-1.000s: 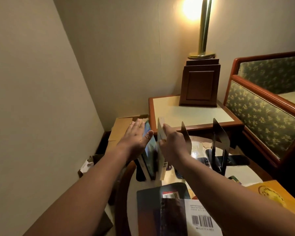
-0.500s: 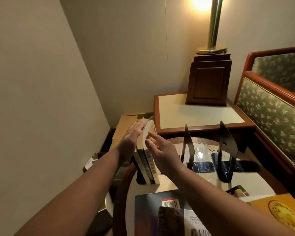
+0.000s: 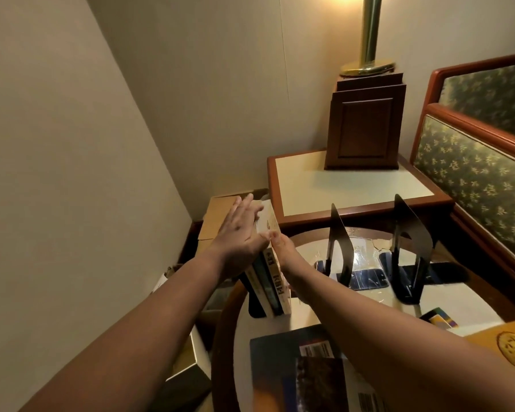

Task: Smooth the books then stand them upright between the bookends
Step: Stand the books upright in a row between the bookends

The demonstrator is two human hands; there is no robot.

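Observation:
A few books (image 3: 272, 288) stand upright at the left edge of the round table (image 3: 470, 301), leaning left against a black bookend whose base (image 3: 254, 307) shows beneath them. My left hand (image 3: 240, 236) lies flat against the left side of the books, fingers extended. My right hand (image 3: 287, 257) presses flat on the right side of the same books. Two more black bookends stand to the right, one (image 3: 341, 248) in the middle and another (image 3: 411, 248) further right. Flat books lie near me: a dark one (image 3: 283, 370) and an orange one (image 3: 506, 343).
A square side table (image 3: 339, 188) with a wooden lamp base (image 3: 366, 126) stands behind the round table. A green patterned sofa (image 3: 476, 173) is at the right. Cardboard boxes (image 3: 217, 218) sit on the floor at the left by the wall.
Both hands have closed in on the standing books, squeezing them together from either side; the books now stand more tightly. The camera view has shifted left and down.

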